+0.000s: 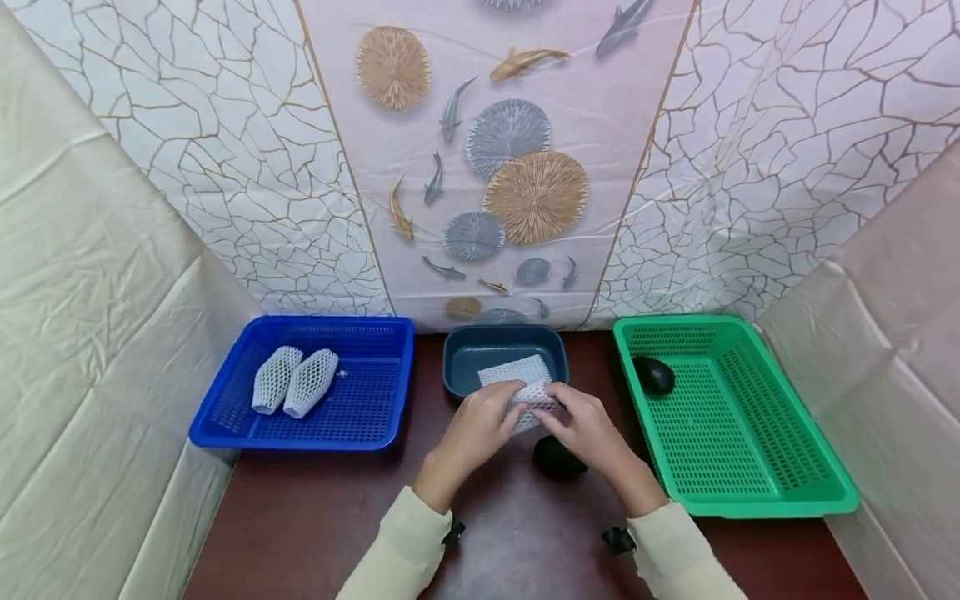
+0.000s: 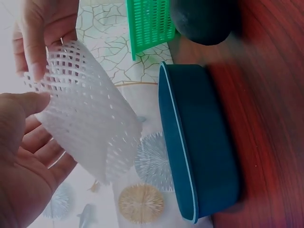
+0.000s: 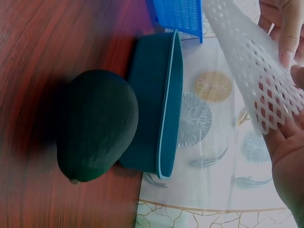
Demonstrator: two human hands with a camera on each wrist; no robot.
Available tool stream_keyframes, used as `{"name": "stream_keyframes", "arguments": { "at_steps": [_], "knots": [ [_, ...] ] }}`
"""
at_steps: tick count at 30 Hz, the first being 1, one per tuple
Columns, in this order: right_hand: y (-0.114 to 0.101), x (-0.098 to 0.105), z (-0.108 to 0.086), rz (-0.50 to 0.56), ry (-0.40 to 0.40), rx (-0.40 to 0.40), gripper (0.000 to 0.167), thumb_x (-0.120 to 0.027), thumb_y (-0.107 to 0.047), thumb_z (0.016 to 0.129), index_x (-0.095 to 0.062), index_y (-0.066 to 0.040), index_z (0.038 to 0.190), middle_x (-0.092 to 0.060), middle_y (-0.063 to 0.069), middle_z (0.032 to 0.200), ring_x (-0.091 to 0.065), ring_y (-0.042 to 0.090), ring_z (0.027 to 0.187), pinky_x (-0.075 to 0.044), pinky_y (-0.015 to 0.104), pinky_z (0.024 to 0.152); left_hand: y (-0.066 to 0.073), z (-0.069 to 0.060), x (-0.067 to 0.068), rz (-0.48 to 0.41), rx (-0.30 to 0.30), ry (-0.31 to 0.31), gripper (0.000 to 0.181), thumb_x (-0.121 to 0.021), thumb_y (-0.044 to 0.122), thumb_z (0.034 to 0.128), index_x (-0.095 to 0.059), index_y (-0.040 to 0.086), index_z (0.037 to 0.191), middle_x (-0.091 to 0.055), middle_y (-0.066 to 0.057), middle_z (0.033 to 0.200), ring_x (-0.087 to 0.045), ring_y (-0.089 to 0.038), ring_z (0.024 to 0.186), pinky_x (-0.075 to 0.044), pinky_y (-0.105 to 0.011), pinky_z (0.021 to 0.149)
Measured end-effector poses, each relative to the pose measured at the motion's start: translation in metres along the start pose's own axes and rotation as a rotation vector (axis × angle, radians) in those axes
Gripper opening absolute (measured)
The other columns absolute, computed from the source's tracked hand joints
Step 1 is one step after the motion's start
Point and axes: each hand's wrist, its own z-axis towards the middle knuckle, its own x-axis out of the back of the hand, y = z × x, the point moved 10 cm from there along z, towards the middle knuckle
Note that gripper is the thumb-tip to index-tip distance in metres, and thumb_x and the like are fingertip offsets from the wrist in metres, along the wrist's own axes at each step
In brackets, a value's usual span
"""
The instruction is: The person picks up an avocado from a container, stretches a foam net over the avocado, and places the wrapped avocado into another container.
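Observation:
Both hands hold a white foam net sleeve (image 1: 534, 395) above the table, in front of the teal bin (image 1: 452, 354). The left hand (image 1: 480, 423) pinches one side of its opening; the right hand (image 1: 587, 427) pinches the other. In the left wrist view the sleeve (image 2: 90, 109) hangs between the thumbs and fingers, its mesh spread near the fingertips. A dark green oval fruit (image 3: 97, 126) lies on the table beside the teal bin, just under the right hand in the head view. More white netting (image 1: 525, 367) shows in the teal bin.
At the left, a blue basket (image 1: 360, 400) holds two white net-wrapped items (image 1: 311, 383). At the right, a green basket (image 1: 720, 433) holds one dark oval fruit (image 1: 654, 376). A patterned cloth (image 1: 480, 167) hangs behind, with pale cloth walls at both sides.

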Motion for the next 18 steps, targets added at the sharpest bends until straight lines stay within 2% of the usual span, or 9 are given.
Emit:
{"name": "stream_keyframes", "arguments": {
  "at_steps": [7, 14, 18],
  "knots": [
    [0.004, -0.006, -0.007, -0.06, -0.074, -0.022, 0.041, -0.082, -0.006, 0.086, -0.062, -0.003, 0.121, -0.074, 0.009, 0.098, -0.072, 0.013, 0.079, -0.06, 0.029, 0.067, -0.003, -0.002, 0.008, -0.065, 0.009, 0.094, 0.022, -0.068, 0.008, 0.0987, -0.072, 0.003, 0.119, -0.076, -0.012, 0.114, -0.075, -0.024, 0.103, -0.06, -0.039, 0.089],
    [0.011, -0.009, -0.016, -0.085, -0.081, -0.024, 0.025, -0.083, -0.004, 0.084, -0.067, -0.006, 0.103, -0.072, 0.003, 0.087, -0.067, 0.01, 0.073, -0.059, 0.029, 0.066, -0.015, -0.002, 0.023, -0.105, 0.073, 0.183, 0.02, -0.072, 0.007, 0.0958, -0.074, 0.003, 0.115, -0.078, -0.013, 0.109, -0.076, -0.026, 0.098, -0.061, -0.039, 0.087],
    [0.018, -0.014, -0.022, -0.078, -0.12, -0.071, 0.021, -0.082, -0.004, 0.085, -0.068, -0.008, 0.099, -0.072, 0.0, 0.087, -0.066, 0.007, 0.075, -0.06, 0.027, 0.069, -0.021, -0.002, 0.025, -0.137, 0.112, 0.182, 0.021, -0.072, 0.009, 0.0961, -0.074, 0.003, 0.116, -0.077, -0.014, 0.113, -0.075, -0.026, 0.101, -0.06, -0.039, 0.089]
  ]
}}
